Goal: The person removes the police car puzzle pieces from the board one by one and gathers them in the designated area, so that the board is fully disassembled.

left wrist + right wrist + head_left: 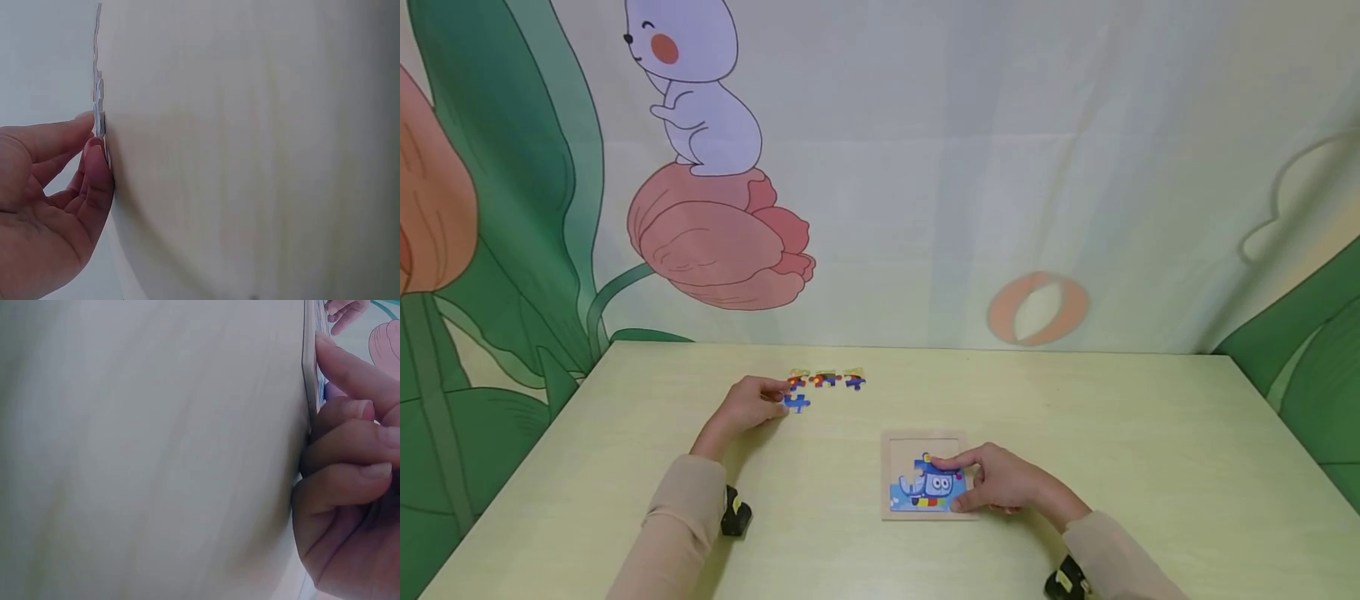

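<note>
My left hand [749, 408] pinches the left side of a blue jigsaw piece [797, 404] between thumb and fingers, low over the table. Its index fingertip also lies beside the leftmost of 3 multicoloured jigsaw pieces [826, 379] in a row behind. In the left wrist view the pieces [98, 94] show edge-on at the fingertips. My right hand [1003, 482] holds the right side of a square wooden puzzle tray [886, 475], index finger on the picture's top, thumb near its lower right corner. The other fingers curl beside the tray. A blue cartoon picture [906, 500] partly fills it.
The pale wooden table [827, 550] reaches back to a printed curtain [880, 183] with flowers and a white animal. A black wrist device [736, 512] sits at the left cuff, another black device [1066, 578] at the right.
</note>
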The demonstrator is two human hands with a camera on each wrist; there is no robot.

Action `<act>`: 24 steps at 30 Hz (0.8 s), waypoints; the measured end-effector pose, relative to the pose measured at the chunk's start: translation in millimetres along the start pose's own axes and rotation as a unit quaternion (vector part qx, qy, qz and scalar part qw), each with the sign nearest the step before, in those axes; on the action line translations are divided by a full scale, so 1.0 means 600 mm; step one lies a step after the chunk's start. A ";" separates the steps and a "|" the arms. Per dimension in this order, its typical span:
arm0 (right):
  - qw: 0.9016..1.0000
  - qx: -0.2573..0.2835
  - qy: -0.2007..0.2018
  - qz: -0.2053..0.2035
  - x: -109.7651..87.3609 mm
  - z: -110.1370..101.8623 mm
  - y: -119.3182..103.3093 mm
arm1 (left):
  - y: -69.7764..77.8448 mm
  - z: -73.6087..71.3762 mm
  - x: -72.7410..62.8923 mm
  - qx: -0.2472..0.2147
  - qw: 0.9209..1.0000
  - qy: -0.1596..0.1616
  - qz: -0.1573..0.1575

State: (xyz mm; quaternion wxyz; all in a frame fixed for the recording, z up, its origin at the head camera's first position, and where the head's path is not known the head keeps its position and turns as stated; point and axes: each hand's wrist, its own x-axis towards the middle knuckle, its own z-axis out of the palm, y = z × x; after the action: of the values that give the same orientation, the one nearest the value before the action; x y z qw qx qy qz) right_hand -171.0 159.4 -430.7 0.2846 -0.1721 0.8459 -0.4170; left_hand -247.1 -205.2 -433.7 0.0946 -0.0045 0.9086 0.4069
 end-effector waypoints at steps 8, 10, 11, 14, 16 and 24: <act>1.000 0.000 -0.002 -0.004 0.002 -0.001 0.003 | 0.003 0.000 0.000 0.001 1.000 0.008 0.001; 1.000 0.001 -0.003 -0.002 0.002 -0.001 0.002 | 0.002 -0.001 0.003 -0.009 1.000 0.015 -0.009; 1.000 0.001 -0.003 -0.001 0.002 -0.001 0.002 | 0.002 -0.002 0.005 -0.016 1.000 0.020 -0.015; 1.000 0.003 -0.001 0.002 0.002 -0.003 0.001 | 0.002 -0.003 0.014 -0.029 0.998 0.034 -0.032; 1.000 0.005 0.000 0.002 0.002 -0.004 0.001 | 0.003 -0.004 0.021 -0.029 0.998 0.040 -0.031; 1.000 0.014 -0.006 -0.007 0.000 -0.001 0.003 | 0.012 -0.005 0.037 0.008 0.999 0.041 -0.001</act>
State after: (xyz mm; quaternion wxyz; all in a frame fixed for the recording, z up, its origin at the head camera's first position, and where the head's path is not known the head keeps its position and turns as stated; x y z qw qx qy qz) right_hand -171.3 160.8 -432.1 0.2887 -0.1767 0.8368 -0.4303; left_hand -270.1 -200.9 -430.6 0.0577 -0.0215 0.9149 0.3991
